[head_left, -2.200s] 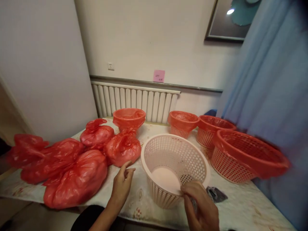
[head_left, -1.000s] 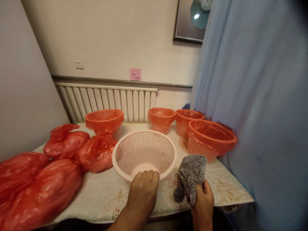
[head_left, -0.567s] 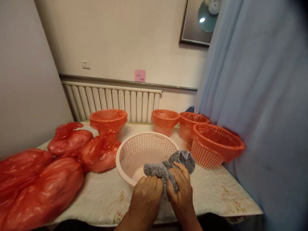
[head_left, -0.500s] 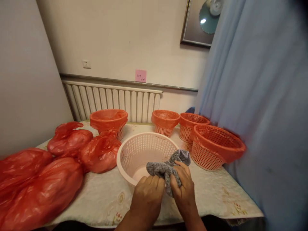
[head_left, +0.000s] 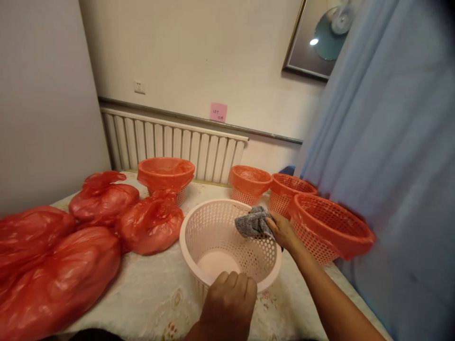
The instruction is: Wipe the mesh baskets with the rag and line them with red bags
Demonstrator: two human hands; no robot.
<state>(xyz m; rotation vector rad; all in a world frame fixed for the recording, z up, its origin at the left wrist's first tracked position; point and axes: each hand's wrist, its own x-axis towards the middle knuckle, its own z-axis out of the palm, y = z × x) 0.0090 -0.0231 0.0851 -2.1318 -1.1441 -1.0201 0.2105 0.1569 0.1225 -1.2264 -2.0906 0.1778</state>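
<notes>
A pale pink plastic basket [head_left: 194, 265] with perforated walls stands on the table in front of me, its inside bare. My left hand [head_left: 231, 300] is closed over the basket's near rim, knuckles up, with the fingertips hidden. At the far right rim, my right hand [head_left: 280, 229] grips a grey cloth [head_left: 253, 223], which lies over the rim and hangs against the inner wall. Part of the right fingers is hidden by the cloth.
Knotted red plastic bags [head_left: 152, 227] crowd the left side. Behind stands a basket lined with red plastic [head_left: 165, 173]; several similar baskets [head_left: 327, 227] stand at the right, beside a blue curtain [head_left: 377, 166]. A patterned tablecloth [head_left: 149, 293] covers the table. A radiator [head_left: 170, 139] runs along the wall.
My right hand has carried the cloth away from my left hand to the basket's far right rim. My left hand stays at the near rim. The view has tilted slightly.
</notes>
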